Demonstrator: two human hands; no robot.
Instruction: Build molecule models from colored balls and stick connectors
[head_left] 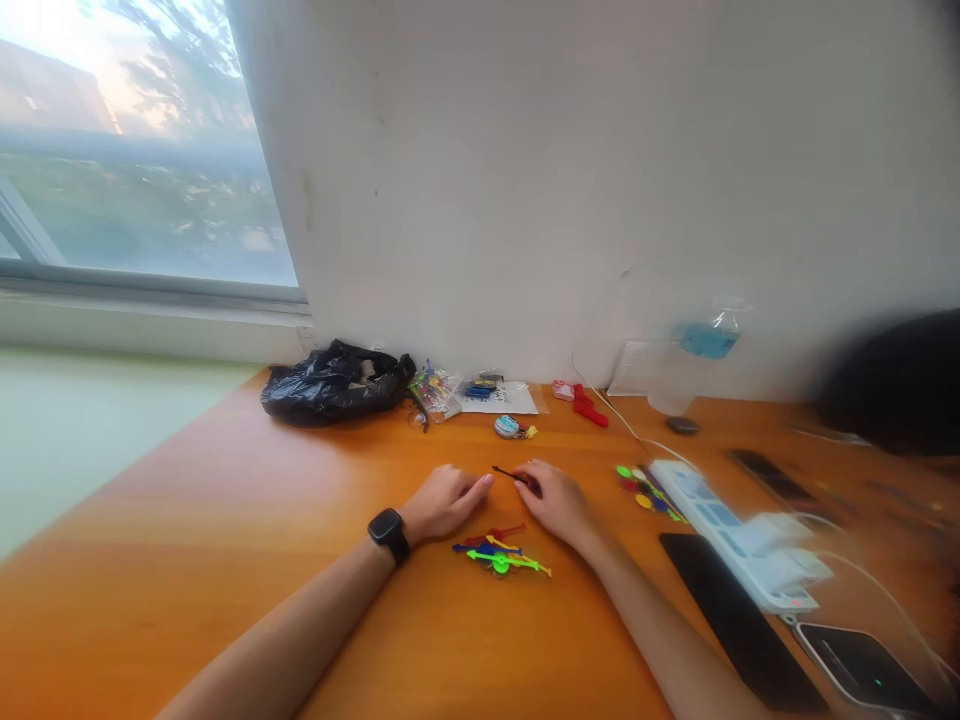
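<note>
My right hand (556, 502) pinches a slim black arrow-shaped spinner pointer (507, 472), its tip pointing left over the table. Across a small gap lies my left hand (448, 503), low on the wood, thumb stretched towards the black pointer and nothing visible in it; its other fingers are partly hidden. A dark watch (388, 533) is on the left wrist. Between my forearms, a loose pile of similar arrow pointers in red, blue, yellow and bright green lies on the table, the green pointer (501, 563) on top.
Along the wall lie a black plastic bag (330, 385), clear packets (435, 388), a round tin (508, 427) and a red object (589, 406). To the right are more coloured pieces (643, 501), a power strip (727, 535) with cables, phones and a blurred dark head of hair.
</note>
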